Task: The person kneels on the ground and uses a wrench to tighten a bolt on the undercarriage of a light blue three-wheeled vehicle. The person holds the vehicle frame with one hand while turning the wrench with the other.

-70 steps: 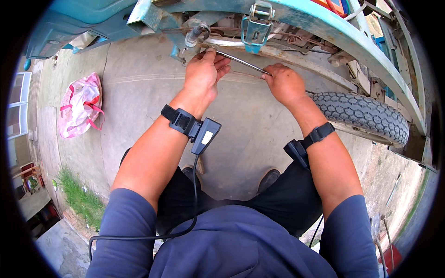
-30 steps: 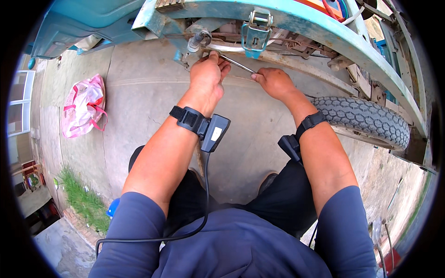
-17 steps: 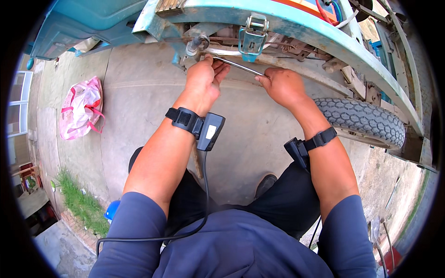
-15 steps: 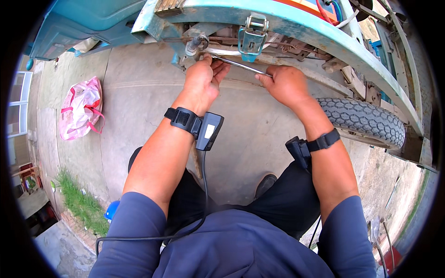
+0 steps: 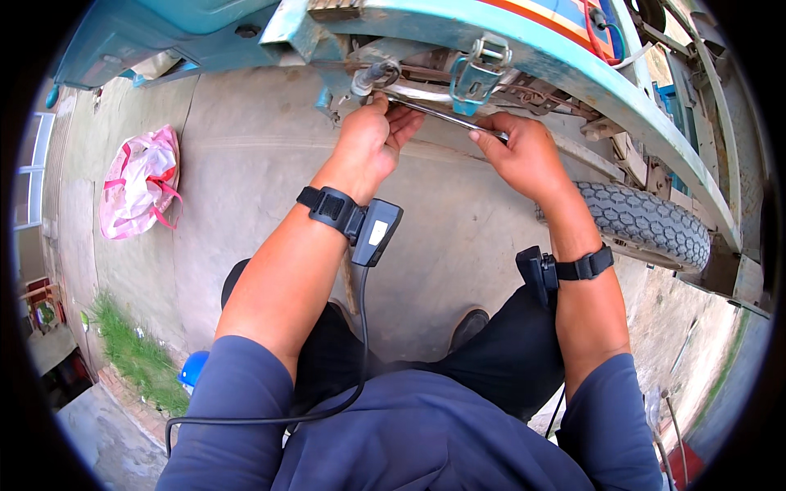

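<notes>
A slim chrome wrench point(image 5: 438, 111) lies aslant under the light-blue metal frame point(image 5: 565, 78). My right hand point(image 5: 520, 151) is closed round its right end, thumb pressed along it. At the other end, my left hand point(image 5: 368, 139) pinches the wrench between thumb and fingers, with the other fingers loosely bent. Just above the left fingertips is a round metal fitting point(image 5: 375, 78); the wrench's head there is hidden by those fingers. A blue latch-like bracket point(image 5: 479, 75) hangs from the frame above the wrench.
To the right stands a knobbly black tyre point(image 5: 647, 221). A pink-and-white bag point(image 5: 141, 182) lies on the concrete floor point(image 5: 237, 196) at left, with grass point(image 5: 135, 352) nearer me. A blue body panel point(image 5: 164, 37) fills the far left. A cable point(image 5: 364, 327) runs along my left arm.
The view has shifted a little, so the frame sits further right. Both hands remain on the wrench; the right hand's fingers have loosened slightly and its grip has tilted.
</notes>
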A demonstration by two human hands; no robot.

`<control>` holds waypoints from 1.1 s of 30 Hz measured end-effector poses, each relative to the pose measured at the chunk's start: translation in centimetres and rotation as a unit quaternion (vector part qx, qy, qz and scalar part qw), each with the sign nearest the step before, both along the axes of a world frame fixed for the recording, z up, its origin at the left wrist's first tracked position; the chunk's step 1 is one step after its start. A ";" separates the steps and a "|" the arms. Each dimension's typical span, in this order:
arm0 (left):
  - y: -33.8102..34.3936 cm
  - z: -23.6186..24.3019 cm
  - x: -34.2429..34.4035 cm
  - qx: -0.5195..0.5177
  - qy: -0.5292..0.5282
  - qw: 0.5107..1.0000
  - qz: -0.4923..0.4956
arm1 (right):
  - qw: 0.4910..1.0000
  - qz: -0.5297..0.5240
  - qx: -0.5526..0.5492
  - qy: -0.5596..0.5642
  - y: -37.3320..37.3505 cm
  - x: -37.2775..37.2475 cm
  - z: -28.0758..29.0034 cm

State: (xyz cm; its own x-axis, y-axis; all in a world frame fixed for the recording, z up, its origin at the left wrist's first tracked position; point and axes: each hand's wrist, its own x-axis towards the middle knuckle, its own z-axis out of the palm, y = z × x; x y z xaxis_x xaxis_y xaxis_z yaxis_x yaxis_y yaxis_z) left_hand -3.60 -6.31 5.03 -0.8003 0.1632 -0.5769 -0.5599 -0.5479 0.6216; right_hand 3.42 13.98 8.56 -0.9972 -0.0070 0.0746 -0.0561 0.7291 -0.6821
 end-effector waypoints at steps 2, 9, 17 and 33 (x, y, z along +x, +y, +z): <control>0.1 -0.1 -0.3 0.005 -0.012 1.000 0.016 | 0.998 -0.003 0.027 0.049 -0.6 -0.1 0.8; -0.6 -0.8 -0.3 0.023 -0.007 1.000 0.018 | 0.992 0.014 0.046 0.115 -2.5 -0.4 2.8; -0.5 -0.6 0.0 -0.002 -0.008 1.000 0.026 | 0.988 0.055 0.053 0.137 -1.7 -0.2 2.0; 0.6 -0.7 1.1 -0.070 0.018 0.997 0.022 | 0.993 0.011 0.113 -0.037 1.0 -0.2 -9.9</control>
